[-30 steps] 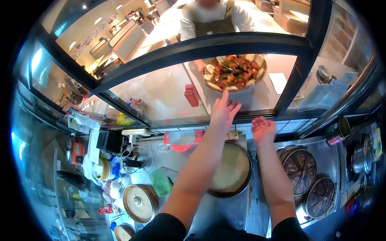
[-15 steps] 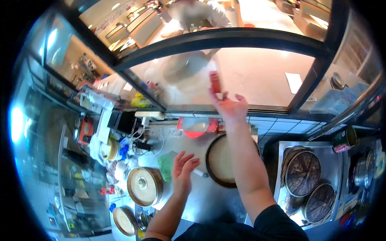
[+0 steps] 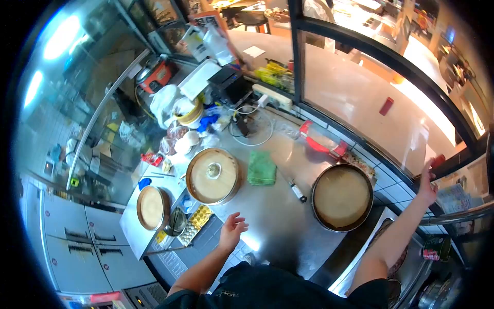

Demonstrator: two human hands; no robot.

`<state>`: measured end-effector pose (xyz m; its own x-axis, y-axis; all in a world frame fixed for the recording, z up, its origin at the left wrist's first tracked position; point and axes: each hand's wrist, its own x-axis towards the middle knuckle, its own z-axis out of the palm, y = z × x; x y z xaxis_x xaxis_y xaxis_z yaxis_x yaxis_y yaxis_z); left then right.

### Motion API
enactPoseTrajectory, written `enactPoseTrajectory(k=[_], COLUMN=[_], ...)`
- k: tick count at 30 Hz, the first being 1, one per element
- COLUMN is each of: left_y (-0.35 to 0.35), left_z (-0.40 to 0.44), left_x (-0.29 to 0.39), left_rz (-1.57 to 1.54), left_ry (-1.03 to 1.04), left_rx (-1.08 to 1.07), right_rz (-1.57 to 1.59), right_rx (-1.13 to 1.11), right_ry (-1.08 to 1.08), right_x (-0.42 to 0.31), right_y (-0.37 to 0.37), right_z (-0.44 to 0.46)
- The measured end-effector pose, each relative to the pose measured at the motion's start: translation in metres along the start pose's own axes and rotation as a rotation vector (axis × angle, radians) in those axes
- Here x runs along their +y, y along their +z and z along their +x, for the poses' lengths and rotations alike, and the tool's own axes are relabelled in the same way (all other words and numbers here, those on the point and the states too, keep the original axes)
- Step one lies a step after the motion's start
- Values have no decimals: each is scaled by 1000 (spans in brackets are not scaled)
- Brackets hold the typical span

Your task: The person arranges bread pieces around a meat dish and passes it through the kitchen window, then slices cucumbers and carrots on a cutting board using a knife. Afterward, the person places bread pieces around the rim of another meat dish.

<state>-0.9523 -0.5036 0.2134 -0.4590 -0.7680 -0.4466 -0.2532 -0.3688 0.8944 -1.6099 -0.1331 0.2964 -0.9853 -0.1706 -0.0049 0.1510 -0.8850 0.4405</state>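
My left hand [image 3: 233, 233] hangs over the near edge of the steel worktop [image 3: 267, 211], fingers loosely apart and nothing in them. Far to the right, my right hand [image 3: 426, 183] reaches up beside the dark window frame, its thumb apart from the fingers. Close to those fingertips is a small red item [image 3: 438, 161]; whether they touch is unclear. Beyond the glass a red packet [image 3: 386, 106] lies on the pale counter [image 3: 355, 77]. A large round pan [image 3: 342, 198] filled with something pale stands on the worktop, between my hands.
Left of centre are a lidded round steamer [image 3: 213, 176], a smaller round container [image 3: 153, 208] and a green cloth [image 3: 262, 168]. A white-handled tool [image 3: 297, 191] lies near the pan. At the back are a red-rimmed container [image 3: 323, 139], a black device [image 3: 231, 85] and loose cables.
The view has swung left, bringing the cabinets and egg trays into sight. Formerly against a red packet, my right hand is now at the far right, and the packet lies apart on the counter.
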Motion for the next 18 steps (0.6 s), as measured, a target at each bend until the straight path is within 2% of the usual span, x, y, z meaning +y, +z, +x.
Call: enactPoseTrajectory(k=[2, 6, 8, 9, 12, 14, 15, 17, 18], left_y=[-30, -89, -118, -136, -200, -233, -255, -299, -324], left_z=[-10, -45, -74, -88, -139, -183, -206, -260, -281], left_x=[-24, -52, -58, -63, -107, -124, -137, -176, -224], left_rz=[43, 153, 137, 127, 298, 390, 431, 508, 538], left_ry=[12, 25, 23, 23, 57, 45, 2, -127, -133], left_rx=[11, 84, 164, 206, 342, 469, 503, 602, 642], right_rz=[-58, -130, -338, -464, -634, -715, -844, -869, -841], right_rx=[68, 120, -65, -188, -85, -27, -125, 77, 167], right_ry=[-132, -301, -365, -325, -256, -109, 55, 208, 347], right_x=[-56, -48, -67, -58, 41, 117, 139, 210, 235], right_y=[2, 20, -4, -13, -15, -36, -65, -132, -174], right_z=[29, 23, 35, 29, -52, -139, -169, -246, -285])
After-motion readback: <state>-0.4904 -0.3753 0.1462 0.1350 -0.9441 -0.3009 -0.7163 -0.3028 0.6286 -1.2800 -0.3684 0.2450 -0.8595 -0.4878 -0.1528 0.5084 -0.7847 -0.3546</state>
